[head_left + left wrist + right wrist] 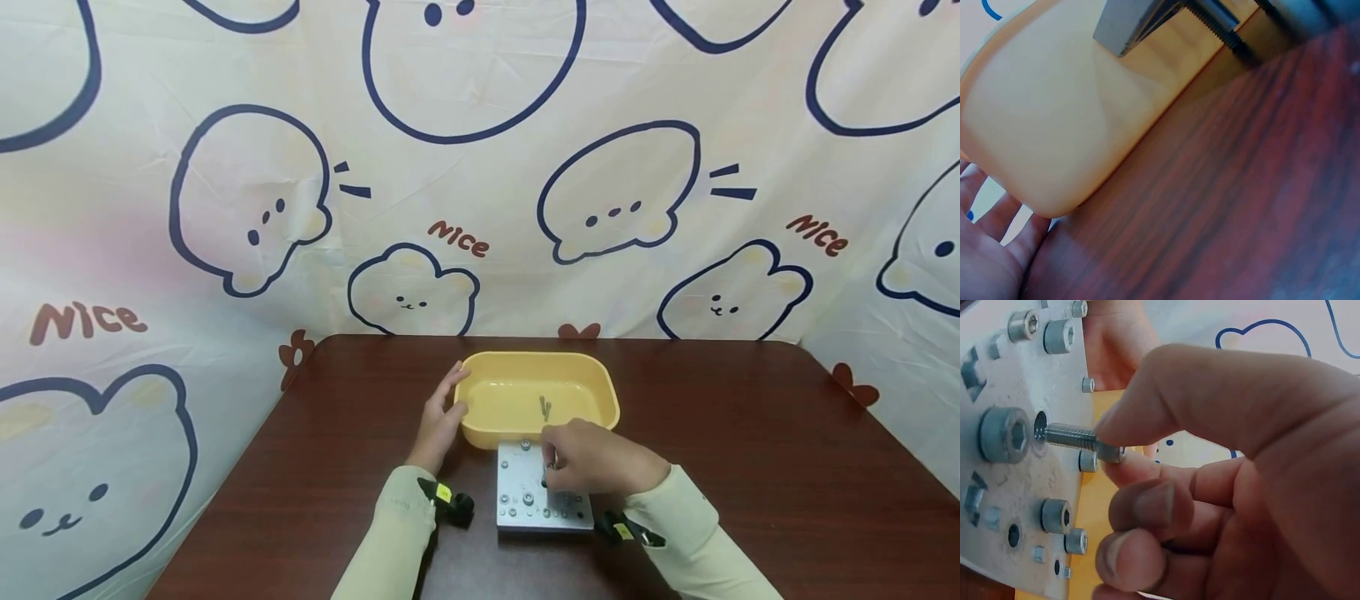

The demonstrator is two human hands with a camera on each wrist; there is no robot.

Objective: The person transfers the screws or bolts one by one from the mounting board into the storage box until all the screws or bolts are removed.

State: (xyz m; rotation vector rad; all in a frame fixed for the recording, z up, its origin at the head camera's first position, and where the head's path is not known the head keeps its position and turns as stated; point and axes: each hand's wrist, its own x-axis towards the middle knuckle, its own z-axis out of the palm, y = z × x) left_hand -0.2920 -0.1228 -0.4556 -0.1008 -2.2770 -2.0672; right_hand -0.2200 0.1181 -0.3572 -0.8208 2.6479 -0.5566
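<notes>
Bolt [1071,435], pinched by right hand [592,459], stands at a hole [1040,426] in metal block [519,480], lower centre; left hand [438,423], spread, touches tray [498,402]. Insertion appears current; next move presumably requires turning.

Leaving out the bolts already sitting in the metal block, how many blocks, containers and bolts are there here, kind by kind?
Metal block: 1
Yellow basin: 1
Bolt pinched by the right hand: 1
Loose bolts in the basin: 2
Total: 5
</notes>
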